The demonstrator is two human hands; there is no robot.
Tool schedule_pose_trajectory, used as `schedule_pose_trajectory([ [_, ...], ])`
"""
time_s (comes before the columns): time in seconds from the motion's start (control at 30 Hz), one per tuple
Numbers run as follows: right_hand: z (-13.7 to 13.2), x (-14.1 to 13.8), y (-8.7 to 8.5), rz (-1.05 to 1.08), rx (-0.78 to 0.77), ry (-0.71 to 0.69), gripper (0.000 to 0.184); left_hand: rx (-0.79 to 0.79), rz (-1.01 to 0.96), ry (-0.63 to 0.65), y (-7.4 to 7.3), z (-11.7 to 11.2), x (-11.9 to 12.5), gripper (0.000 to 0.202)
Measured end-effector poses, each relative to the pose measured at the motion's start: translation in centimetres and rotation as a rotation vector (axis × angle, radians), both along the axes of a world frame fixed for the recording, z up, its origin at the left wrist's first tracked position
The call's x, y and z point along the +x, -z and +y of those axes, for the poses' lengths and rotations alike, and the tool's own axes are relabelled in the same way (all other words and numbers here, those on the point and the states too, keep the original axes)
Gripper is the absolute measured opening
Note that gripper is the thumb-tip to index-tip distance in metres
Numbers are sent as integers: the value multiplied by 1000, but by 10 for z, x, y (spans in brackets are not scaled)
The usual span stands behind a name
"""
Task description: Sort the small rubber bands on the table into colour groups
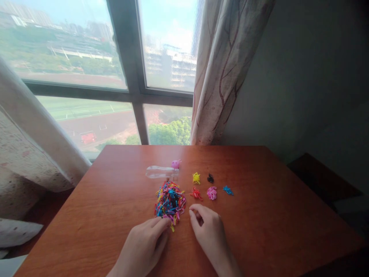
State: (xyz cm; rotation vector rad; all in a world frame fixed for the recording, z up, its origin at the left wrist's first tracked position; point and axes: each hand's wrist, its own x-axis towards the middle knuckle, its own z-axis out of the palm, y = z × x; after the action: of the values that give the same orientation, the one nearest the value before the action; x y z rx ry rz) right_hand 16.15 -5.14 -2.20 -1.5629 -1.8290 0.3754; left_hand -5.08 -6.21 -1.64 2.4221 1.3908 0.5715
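A heap of mixed coloured rubber bands (170, 200) lies in the middle of the reddish wooden table (259, 215). My left hand (144, 246) rests at the heap's near edge, fingers together, fingertips touching the bands. My right hand (208, 229) sits just right of the heap, fingers curled in a pinch; what they hold is too small to see. Beyond it lie small sorted clusters: yellow bands (196, 178), black bands (210, 178), red bands (196, 193), pink bands (211, 193) and blue bands (228, 190).
A clear plastic bottle (160, 172) lies on its side behind the heap, with a pink cap (175, 164) beside it. A window and curtains (225, 69) stand behind the table. A dark wall is at the right.
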Motion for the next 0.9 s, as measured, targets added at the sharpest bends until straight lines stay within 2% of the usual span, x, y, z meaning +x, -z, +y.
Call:
schedule_pose_trajectory([
  [0.17, -12, -12, 6, -33, -29, -38, 17, 6, 8, 1, 1, 0, 1, 23],
  [0.37, -18, -16, 2, -52, -73, -124, 17, -11, 14, 9, -1, 1, 1, 21],
  [0.57, -19, -17, 2, -5, -108, -153, 20, -35, 75, -8, 0, -1, 4, 1],
  [0.73, -19, -16, 1, 5, -118, -143, 20, -36, 106, -12, 2, 0, 5, 9],
  [0.9, -17, -16, 4, 6, -103, -149, 17, -18, 44, 19, 1, 2, 4, 18],
])
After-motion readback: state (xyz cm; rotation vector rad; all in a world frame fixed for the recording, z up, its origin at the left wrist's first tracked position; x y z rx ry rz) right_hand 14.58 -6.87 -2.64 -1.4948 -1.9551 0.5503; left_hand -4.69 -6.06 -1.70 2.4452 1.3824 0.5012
